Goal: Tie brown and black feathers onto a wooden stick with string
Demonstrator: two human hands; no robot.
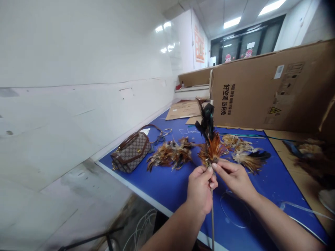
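My left hand (201, 186) is closed around a thin stick (213, 219) that runs down toward the lower edge of the view. At the stick's upper end stands a bunch of feathers (213, 148), orange-brown below with long black plumes above. Fingertips of my right hand (237, 177) press together at the base of that bunch, touching the lowest feathers beside my left thumb. To the left lies a pile of loose brown feathers (171, 153). Pale and dark feathers (248, 157) lie to the right, behind my right hand.
On the blue table (146, 184) a patterned handbag (132, 151) stands at the left, by the white wall. A large cardboard box (261, 87) forms a barrier behind the table. Flat cardboard (183, 109) lies at the back; a clear thread (235, 223) curls near my right forearm.
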